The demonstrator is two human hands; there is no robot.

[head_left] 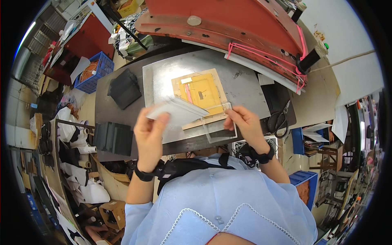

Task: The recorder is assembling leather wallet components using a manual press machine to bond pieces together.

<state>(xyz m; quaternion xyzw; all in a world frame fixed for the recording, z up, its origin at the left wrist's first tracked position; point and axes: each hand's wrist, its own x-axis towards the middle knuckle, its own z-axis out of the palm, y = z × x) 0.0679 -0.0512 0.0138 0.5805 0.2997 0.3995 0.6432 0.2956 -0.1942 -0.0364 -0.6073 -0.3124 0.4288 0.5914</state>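
Observation:
My left hand is closed on a white sheet or thin stack, tilted above the metal plate; slight blur hides how many layers there are. Between the fingers of my right hand is the upper corner of a clear rectangular frame, which reaches over the plate's near edge. The white piece's right end meets or overlaps this frame; whether they touch I cannot tell. Just beyond both hands, a yellow patterned template rests on a tan board, upon the shiny metal plate.
Stacked black pieces lie at the table's far left and near left. Black-handled scissors are at the right edge. A large red machine with pink cord spans the far side. A blue crate stands beyond the left edge.

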